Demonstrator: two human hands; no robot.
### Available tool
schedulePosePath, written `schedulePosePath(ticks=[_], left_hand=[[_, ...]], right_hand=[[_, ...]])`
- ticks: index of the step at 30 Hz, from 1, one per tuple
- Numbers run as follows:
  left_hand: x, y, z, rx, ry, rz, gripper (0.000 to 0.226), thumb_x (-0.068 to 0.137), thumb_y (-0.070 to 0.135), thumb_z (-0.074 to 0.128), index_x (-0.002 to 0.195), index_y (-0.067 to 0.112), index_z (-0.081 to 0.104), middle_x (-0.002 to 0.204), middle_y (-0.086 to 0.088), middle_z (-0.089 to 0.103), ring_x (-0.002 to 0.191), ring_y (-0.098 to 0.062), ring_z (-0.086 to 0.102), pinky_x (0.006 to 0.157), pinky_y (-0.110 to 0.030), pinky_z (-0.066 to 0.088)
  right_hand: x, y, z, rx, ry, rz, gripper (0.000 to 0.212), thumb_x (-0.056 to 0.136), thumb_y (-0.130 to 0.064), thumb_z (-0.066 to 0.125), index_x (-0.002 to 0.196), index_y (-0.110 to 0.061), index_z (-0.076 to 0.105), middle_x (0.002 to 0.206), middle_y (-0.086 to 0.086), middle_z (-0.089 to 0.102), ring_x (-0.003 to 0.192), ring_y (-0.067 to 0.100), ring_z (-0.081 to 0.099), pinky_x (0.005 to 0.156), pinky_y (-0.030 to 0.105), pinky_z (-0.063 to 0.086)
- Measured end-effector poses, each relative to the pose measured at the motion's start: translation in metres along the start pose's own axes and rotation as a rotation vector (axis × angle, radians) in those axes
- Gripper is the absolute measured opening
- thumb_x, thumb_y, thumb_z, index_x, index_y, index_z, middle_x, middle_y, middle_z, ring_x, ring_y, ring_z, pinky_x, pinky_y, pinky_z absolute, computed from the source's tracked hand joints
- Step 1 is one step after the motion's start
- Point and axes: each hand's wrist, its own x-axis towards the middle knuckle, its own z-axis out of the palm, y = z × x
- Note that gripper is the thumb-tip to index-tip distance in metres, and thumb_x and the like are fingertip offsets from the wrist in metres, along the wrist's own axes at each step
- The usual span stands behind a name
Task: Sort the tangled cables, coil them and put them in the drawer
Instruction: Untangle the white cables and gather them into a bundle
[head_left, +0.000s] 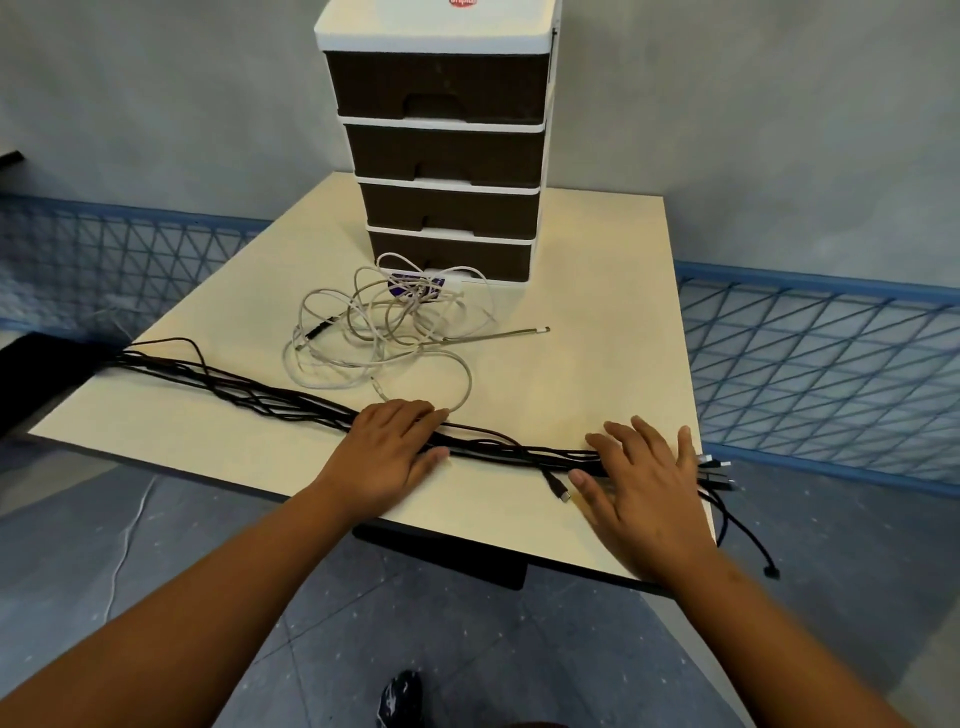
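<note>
A bundle of black cables (270, 402) lies stretched in a long line across the near part of the table (597, 322), running from the far left edge, where the strands hang over, to the near right corner. Both hands rest on top of it. The left hand (387, 454) lies flat over the middle of the bundle, fingers straight and close together, palm down, the cables passing under the fingers. The right hand (644, 488) lies flat over the bundle's right end with its fingers spread apart; neither hand curls round a strand. Between the two hands the cables run side by side, and one plug (558, 488) sticks out towards the near edge just beside the right thumb. Past the right hand several metal-tipped plugs (717, 470) poke over the table's corner, and one black strand (748, 535) dangles off the edge towards the floor. To the left of the left hand the strands cross loosely over one another.

Behind the bundle, a loose tangle of white cables (384, 332) sits in overlapping loops, one loop reaching almost to the left fingertips. A small purple item (418, 288) lies in the tangle. Just behind it stands a drawer unit (441, 156) with four dark drawers in a white frame, all pushed in. A blue mesh fence (821, 358) runs along the grey wall.
</note>
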Motion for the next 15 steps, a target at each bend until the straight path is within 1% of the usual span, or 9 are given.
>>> schedulePosePath(ticks=[2,4,7,10,12,15], left_hand=[[-0.001,0.000,0.002,-0.015,0.059,-0.040,0.053,0.099,0.050,0.035,0.129,0.015,0.060,0.124,-0.006,0.062,0.112,-0.027,0.055,0.094,-0.037,0.034],[-0.003,-0.001,0.003,-0.039,0.119,-0.114,0.051,0.099,0.049,0.037,0.126,0.014,0.062,0.123,-0.007,0.062,0.111,-0.028,0.056,0.093,-0.039,0.037],[-0.008,-0.002,0.005,-0.103,0.200,-0.260,0.047,0.099,0.048,0.037,0.119,0.013,0.063,0.120,-0.007,0.062,0.109,-0.027,0.055,0.091,-0.039,0.039],[-0.007,-0.004,0.002,-0.166,0.260,-0.325,0.047,0.100,0.049,0.034,0.114,0.014,0.064,0.116,-0.005,0.063,0.108,-0.025,0.053,0.090,-0.035,0.036],[-0.007,-0.006,0.001,-0.210,0.277,-0.358,0.045,0.100,0.049,0.035,0.113,0.016,0.063,0.116,-0.002,0.062,0.107,-0.024,0.053,0.089,-0.034,0.037],[-0.007,-0.012,-0.003,-0.269,0.322,-0.468,0.040,0.098,0.049,0.037,0.113,0.021,0.061,0.118,0.003,0.059,0.110,-0.021,0.051,0.086,-0.034,0.036]], right_hand=[[0.004,-0.004,-0.002,0.026,-0.004,-0.023,0.062,0.096,-0.067,0.014,0.136,-0.033,0.048,0.147,-0.005,0.045,0.147,0.020,0.020,0.120,0.054,-0.003],[0.012,-0.010,-0.004,0.054,-0.005,-0.039,0.063,0.095,-0.067,0.014,0.135,-0.033,0.050,0.147,-0.005,0.046,0.147,0.020,0.021,0.120,0.054,0.000],[0.022,-0.018,-0.004,0.081,-0.004,-0.050,0.065,0.092,-0.067,0.020,0.132,-0.031,0.055,0.142,-0.002,0.051,0.143,0.024,0.031,0.118,0.055,0.013],[0.030,-0.025,0.000,0.108,-0.028,-0.075,0.059,0.090,-0.063,0.028,0.129,-0.031,0.058,0.138,-0.003,0.055,0.139,0.026,0.039,0.115,0.052,0.025],[0.038,-0.029,0.003,0.155,-0.027,-0.096,0.054,0.089,-0.060,0.034,0.124,-0.029,0.061,0.131,-0.004,0.059,0.132,0.026,0.046,0.108,0.046,0.036],[0.055,-0.038,0.007,0.196,0.000,-0.136,0.042,0.091,-0.051,0.041,0.117,-0.029,0.064,0.120,-0.007,0.062,0.118,0.021,0.054,0.094,0.037,0.043]])
